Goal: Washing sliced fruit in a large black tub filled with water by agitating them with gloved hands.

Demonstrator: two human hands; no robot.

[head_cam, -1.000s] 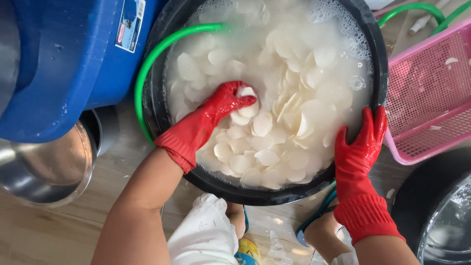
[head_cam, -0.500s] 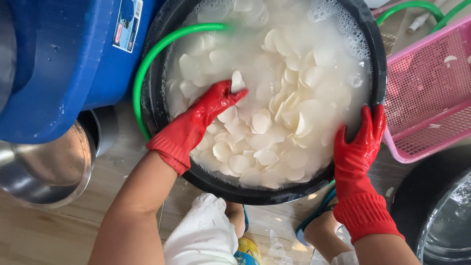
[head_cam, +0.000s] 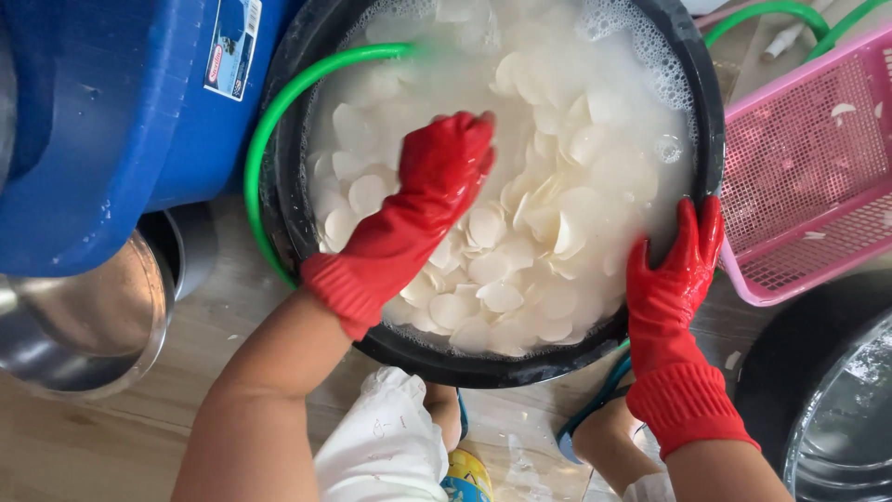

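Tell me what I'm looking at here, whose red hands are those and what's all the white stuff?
The picture comes from a camera worn on a person's head, looking down. The red things are rubber gloves. The left hand is dipped among white slices floating in foamy water inside a big black tub. I cannot tell whether it grips any. The right hand holds the tub's rim. A green hose curls into the water. Around the tub are a blue bin, a pink basket and a shiny metal bowl. Below you can see the person's feet on the wooden floor.
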